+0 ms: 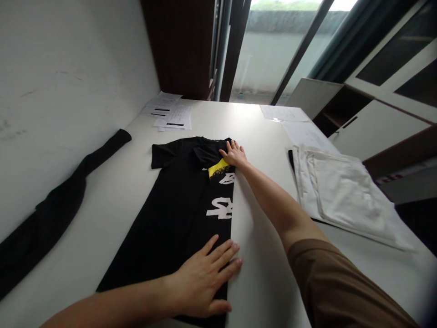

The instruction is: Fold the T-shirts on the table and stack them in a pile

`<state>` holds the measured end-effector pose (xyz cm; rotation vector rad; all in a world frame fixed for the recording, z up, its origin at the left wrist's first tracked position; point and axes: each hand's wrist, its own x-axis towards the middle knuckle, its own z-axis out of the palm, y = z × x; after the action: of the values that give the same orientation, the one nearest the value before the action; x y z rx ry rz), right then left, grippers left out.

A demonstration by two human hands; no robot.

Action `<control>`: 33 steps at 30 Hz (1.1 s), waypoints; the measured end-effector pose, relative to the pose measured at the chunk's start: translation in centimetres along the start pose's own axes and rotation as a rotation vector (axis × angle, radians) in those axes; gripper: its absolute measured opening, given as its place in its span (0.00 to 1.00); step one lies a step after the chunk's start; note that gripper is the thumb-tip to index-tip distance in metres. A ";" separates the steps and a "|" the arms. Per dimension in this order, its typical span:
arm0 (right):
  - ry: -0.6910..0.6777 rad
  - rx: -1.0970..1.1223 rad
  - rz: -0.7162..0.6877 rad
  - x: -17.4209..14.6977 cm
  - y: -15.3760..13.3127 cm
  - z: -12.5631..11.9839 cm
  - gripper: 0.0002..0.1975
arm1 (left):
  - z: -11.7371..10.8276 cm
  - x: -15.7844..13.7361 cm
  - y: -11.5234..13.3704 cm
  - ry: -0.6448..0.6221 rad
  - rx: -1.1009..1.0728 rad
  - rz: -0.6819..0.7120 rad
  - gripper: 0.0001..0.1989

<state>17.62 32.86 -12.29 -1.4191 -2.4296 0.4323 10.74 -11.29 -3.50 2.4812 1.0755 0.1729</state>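
A black T-shirt (pixel 164 214) with white lettering and a yellow patch lies on the white table, its right side folded over lengthwise so one sleeve rests on the body. My left hand (pixel 205 280) lies flat on the lower part of the shirt, fingers spread toward the folded edge. Farther away, my right hand (pixel 234 154) rests on the shoulder end of that same edge, fingers stretched out. Neither hand grips anything. The far sleeve (pixel 165 155) points left.
Another black garment (pixel 61 205) lies along the wall at left. Folded white cloth (pixel 344 196) sits on something dark at right. Paper sheets (pixel 174 116) lie at the far left corner of the table (pixel 262 269), with more papers (pixel 285 114) at the far right.
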 end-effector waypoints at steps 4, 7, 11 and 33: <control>-0.030 -0.005 0.035 1.2 0.1 -0.6 0.41 | -0.8 -0.2 0.4 -0.020 -0.025 0.062 0.40; -0.007 -0.005 0.009 0.0 -1.1 -1.6 0.39 | -1.0 -0.3 0.3 -0.004 -0.003 0.050 0.39; 0.047 -0.040 -0.135 -5.8 -4.0 -2.3 0.38 | -0.5 -0.1 -0.8 0.092 0.090 -0.096 0.39; -0.042 -0.109 -0.184 -0.6 -5.7 1.1 0.37 | 0.6 0.0 0.4 -0.033 0.014 0.022 0.38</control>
<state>12.97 29.52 -11.08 -1.2228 -2.6245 0.2928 11.22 -11.72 -3.84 2.5002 1.0402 0.1308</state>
